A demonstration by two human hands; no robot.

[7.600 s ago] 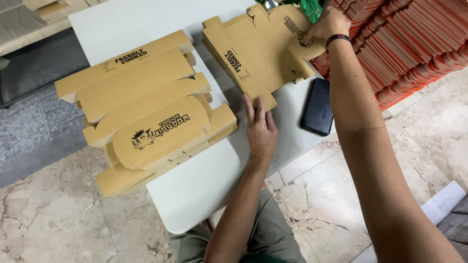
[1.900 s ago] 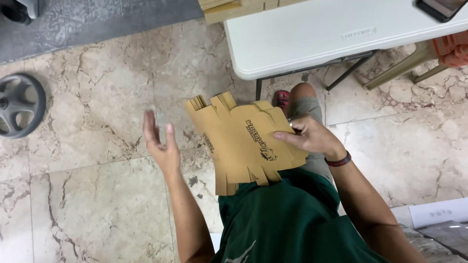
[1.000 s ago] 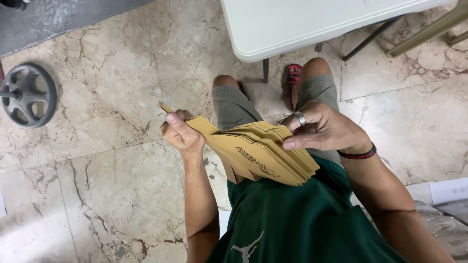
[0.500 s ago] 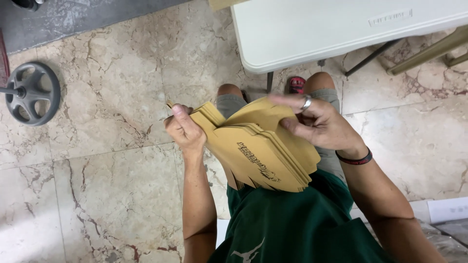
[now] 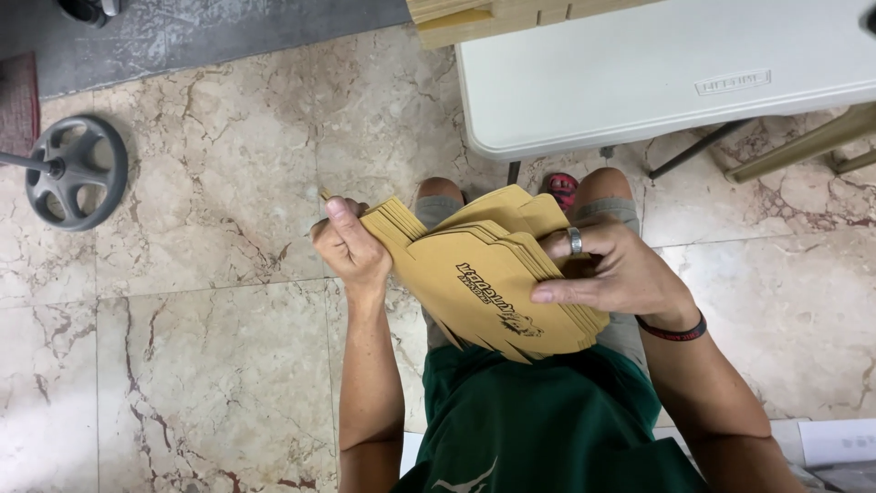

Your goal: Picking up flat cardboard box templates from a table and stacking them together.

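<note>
Two bare hands hold one thick stack of flat cardboard blanks above our lap, and that is the main thing we see from the head camera. Largest in view is the marble floor, pale and veined, running under everything. Next comes the white desk at the top right, its rounded corner just beyond our knees; more tan cardboard rests on its far edge and juts past it. Below us is our green shirt. The stack of blanks, die-cut with scalloped edges and dark print on the top sheet, lies tilted between the hands, well apart from the desk. Our right hand lies over the stack's right side, its grip clamped on the sheets, a ring on one finger and a dark band at the wrist. Our left hand has its grip pinched together on the stack's upper left corner. A grey wheel sits on the floor far left.
</note>
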